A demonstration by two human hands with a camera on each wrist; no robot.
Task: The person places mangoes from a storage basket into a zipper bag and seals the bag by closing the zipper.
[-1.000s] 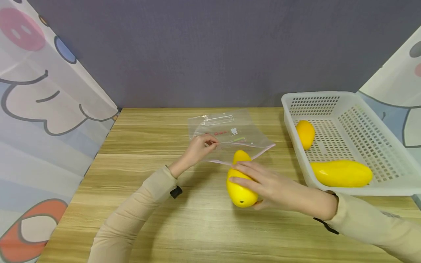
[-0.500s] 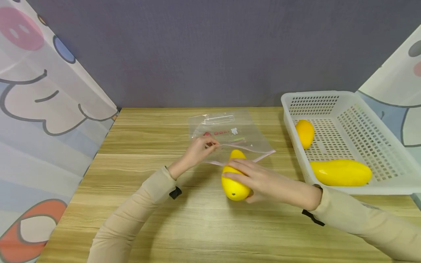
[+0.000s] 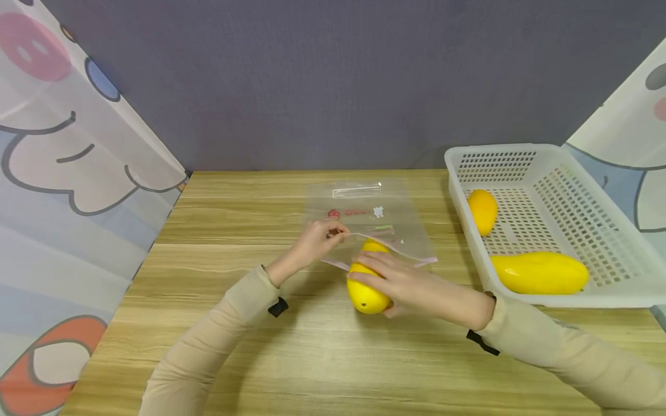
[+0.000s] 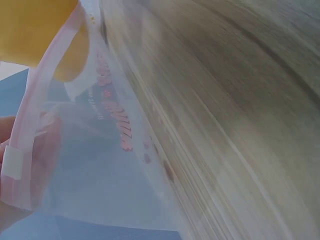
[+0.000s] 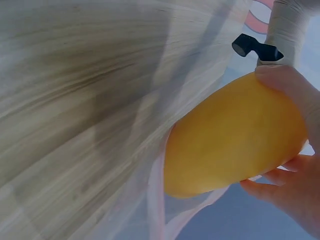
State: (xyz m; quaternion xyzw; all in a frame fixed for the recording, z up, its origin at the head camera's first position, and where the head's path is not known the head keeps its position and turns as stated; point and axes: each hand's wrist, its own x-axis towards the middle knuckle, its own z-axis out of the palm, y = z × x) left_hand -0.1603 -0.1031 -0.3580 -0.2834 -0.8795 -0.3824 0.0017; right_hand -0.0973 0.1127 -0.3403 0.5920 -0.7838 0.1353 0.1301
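A clear zip bag [image 3: 354, 199] with a pink-edged mouth lies on the wooden table. My left hand [image 3: 318, 241] pinches its upper lip, holding the mouth raised; the left wrist view shows a white slider [image 4: 12, 162] beside those fingers. In my right hand [image 3: 403, 281] is a glossy, tapered yellow fruit [image 3: 366, 294], gripped with the thumb on one side and the fingers on the other. Its narrow end is inside the bag's mouth, seen through the plastic, while the broad end with a small dark spot faces me. The right wrist view shows the pink lip [image 5: 156, 195] around the fruit's tip.
At the right stands a white perforated plastic basket [image 3: 606, 199]. It holds a rounded orange-yellow fruit [image 3: 483, 212] and a long yellow fruit [image 3: 541, 273]. Behind the table [image 3: 312, 370] rises a grey wall panel [image 3: 333, 86]; cartoon-printed curtains [image 3: 88, 144] hang at both sides.
My right hand has moved left and slightly forward, bringing the fruit's narrow end into the bag's mouth. The bag has shifted slightly right. My left hand keeps pinching the lip, nearly in place.
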